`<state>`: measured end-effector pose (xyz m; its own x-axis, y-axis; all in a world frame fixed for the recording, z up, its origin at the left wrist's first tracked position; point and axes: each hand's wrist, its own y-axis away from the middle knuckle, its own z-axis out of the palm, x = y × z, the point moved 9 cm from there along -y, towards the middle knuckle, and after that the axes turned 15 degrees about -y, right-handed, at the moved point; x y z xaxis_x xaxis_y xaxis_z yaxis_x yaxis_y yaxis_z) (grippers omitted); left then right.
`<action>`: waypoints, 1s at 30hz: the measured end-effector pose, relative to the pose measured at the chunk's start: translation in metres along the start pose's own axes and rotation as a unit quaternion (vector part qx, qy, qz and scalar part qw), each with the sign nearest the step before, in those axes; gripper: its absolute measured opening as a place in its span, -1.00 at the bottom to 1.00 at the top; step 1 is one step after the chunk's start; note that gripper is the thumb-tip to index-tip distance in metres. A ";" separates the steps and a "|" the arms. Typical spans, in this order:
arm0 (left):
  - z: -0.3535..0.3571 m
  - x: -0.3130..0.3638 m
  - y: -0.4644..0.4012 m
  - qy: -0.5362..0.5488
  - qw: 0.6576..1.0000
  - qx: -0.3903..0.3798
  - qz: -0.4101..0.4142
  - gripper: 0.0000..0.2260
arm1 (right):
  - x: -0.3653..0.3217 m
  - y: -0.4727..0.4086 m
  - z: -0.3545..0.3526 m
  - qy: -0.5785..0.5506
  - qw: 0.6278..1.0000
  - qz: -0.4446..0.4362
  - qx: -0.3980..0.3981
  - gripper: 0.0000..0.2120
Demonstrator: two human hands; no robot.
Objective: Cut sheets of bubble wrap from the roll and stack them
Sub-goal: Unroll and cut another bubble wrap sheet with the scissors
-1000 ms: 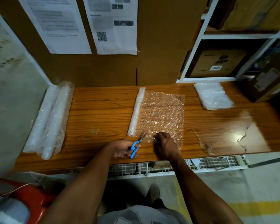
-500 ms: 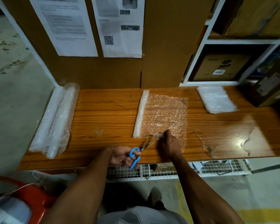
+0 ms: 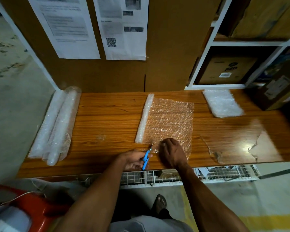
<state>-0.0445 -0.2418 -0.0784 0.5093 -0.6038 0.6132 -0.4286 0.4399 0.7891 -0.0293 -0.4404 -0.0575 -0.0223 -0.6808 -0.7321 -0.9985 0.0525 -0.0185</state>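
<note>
bubble wrap mid-cut on the bench

a thin roll lies mid-table, its clear sheet unrolled flat to the right. blue-handled scissors point at its near edge. a stack of cut sheets lies far right.

Storeroom: shelved cartons, packing bench.

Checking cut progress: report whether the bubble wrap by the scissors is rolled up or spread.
Partly spread: the sheet lies flat on the table, its left end still rolled.
</note>
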 end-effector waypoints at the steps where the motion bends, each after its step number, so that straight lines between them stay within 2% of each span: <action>1: 0.000 0.002 0.000 0.001 1.000 0.003 0.000 -0.82 | 0.001 -0.001 -0.001 0.002 1.000 0.010 0.009 -0.50; 3: 0.000 0.003 -0.001 0.001 1.000 0.015 -0.001 -0.86 | 0.008 -0.004 0.002 0.045 0.998 0.035 0.003 -0.45; 5: -0.002 0.006 -0.001 0.006 0.999 0.031 -0.001 -0.86 | 0.020 -0.002 0.014 0.102 0.990 0.076 -0.054 -0.42; 9: -0.004 0.009 -0.003 0.016 0.998 0.055 -0.003 -0.89 | 0.031 0.003 0.031 0.125 0.979 0.115 -0.116 -0.34; 11: -0.004 0.010 -0.004 0.024 0.998 0.057 0.001 -0.87 | 0.031 0.004 0.033 0.121 0.978 0.121 -0.118 -0.35; 15: -0.006 0.006 -0.015 0.008 0.997 0.072 -0.007 -0.69 | 0.029 0.003 0.031 0.110 0.979 0.128 -0.118 -0.35; 18: -0.009 0.003 -0.022 0.005 0.997 0.078 -0.018 -0.63 | 0.028 0.001 0.030 0.107 0.979 0.128 -0.119 -0.31; 23: -0.011 0.007 -0.022 0.021 0.998 0.062 -0.021 -0.69 | 0.028 -0.005 0.028 0.109 0.981 0.115 -0.113 -0.25; 30: -0.008 0.011 -0.025 0.068 0.997 0.019 -0.041 -0.85 | 0.030 -0.011 0.026 0.111 0.978 0.131 -0.121 -0.34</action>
<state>-0.0222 -0.2548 -0.0912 0.6386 -0.5405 0.5477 -0.4081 0.3655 0.8366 -0.0179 -0.4425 -0.0971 -0.2633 -0.8100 -0.5240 -0.9390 0.0908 0.3316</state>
